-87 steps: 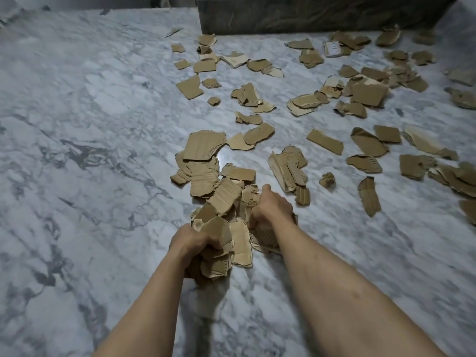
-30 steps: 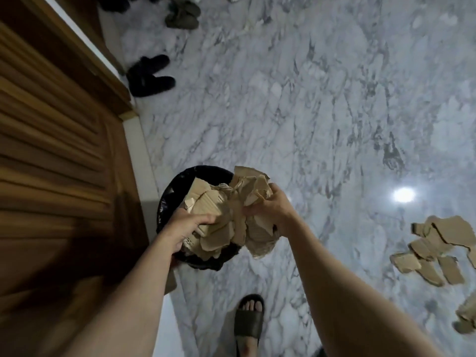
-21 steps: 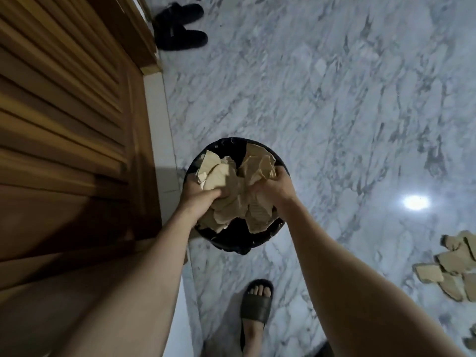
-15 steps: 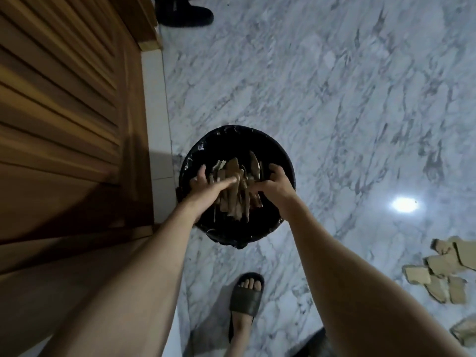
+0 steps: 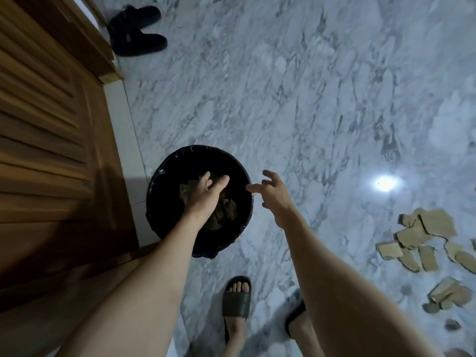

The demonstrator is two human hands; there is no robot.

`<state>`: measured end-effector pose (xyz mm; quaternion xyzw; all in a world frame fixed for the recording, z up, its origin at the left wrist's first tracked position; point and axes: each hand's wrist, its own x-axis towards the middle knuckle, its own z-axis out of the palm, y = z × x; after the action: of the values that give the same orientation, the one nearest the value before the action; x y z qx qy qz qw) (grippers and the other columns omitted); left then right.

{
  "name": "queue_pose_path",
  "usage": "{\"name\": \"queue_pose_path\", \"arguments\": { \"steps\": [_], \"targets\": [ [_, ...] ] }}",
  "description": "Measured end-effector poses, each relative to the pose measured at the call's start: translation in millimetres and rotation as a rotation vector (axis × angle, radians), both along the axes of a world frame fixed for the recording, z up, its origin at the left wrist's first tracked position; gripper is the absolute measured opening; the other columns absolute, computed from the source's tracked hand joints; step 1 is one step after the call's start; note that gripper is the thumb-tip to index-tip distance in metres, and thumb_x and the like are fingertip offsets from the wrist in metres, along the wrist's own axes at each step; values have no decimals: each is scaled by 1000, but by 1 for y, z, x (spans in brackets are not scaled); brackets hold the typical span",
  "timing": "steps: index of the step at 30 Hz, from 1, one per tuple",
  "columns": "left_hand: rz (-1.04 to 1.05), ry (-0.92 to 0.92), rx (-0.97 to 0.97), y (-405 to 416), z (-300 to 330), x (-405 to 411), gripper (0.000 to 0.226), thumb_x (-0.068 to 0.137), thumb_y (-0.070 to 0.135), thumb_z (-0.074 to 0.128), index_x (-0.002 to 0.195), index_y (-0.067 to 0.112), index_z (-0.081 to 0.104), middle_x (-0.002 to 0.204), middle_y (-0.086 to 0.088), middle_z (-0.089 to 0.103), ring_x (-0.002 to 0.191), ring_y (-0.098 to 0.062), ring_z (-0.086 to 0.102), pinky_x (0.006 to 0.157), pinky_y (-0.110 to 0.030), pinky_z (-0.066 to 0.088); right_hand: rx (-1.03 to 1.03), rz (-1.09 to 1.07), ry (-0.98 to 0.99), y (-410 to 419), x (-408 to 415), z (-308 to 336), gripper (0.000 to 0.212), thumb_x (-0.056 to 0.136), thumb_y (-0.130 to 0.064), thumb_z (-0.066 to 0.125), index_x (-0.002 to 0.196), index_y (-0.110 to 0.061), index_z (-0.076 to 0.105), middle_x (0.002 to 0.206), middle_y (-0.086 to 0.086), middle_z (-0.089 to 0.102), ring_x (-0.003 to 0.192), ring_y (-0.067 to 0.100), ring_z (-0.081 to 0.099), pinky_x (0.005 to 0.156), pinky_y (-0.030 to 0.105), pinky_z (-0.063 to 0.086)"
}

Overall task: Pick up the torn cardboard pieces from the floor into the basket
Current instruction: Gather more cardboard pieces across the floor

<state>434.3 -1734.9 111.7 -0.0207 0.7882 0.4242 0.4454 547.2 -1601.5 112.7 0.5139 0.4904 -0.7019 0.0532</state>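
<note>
One black basket (image 5: 164, 181), centre frame, holding torn cardboard pieces (image 5: 226, 210). Left hand (image 5: 206, 197) above it, right hand (image 5: 273, 194) beside its rim; fingers spread, empty. Roughly a dozen floor pieces (image 5: 422, 240) lower right. Two black slippers (image 5: 136, 32) upper left. No legible writing.

No readable text, label, brand, number or sign shows anywhere in the frame; all visible surfaces are plain and unmarked.
</note>
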Motion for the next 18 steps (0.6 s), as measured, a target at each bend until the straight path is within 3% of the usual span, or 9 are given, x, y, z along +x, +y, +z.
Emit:
{"name": "queue_pose_path", "arguments": {
  "steps": [6,10,12,18],
  "targets": [
    [-283,31,35,155,13,88,76,93,50,62,157,24,29,157,-2,40,140,-19,43,100,-27,34,-12,-225,-22,102,100,10,75,85,-17,73,150,-21,36,151,10,42,128,26,50,104,43,43],
    [-521,23,22,258,15,179,75,93,48,62,156,25,29,156,-2,41,139,-20,44,96,-27,34,-3,-393,-59,179,202,12,73,86,-17,72,150,-20,36,149,11,44,117,23,51,99,41,44],
    [-641,10,15,306,14,236,75,94,46,63,156,23,29,155,-3,42,140,-20,44,95,-26,34,-2,-484,-82,218,261,14,73,87,-18,72,150,-20,36,150,12,42,121,25,50,101,43,44],
    [-1073,-26,-69,410,11,415,78,91,46,67,155,20,31,153,-8,44,137,-24,46,101,-33,39,-18,-818,-180,283,467,23,68,87,-19,73,146,-17,40,142,11,51,112,24,54,81,36,41]
  ]
}}
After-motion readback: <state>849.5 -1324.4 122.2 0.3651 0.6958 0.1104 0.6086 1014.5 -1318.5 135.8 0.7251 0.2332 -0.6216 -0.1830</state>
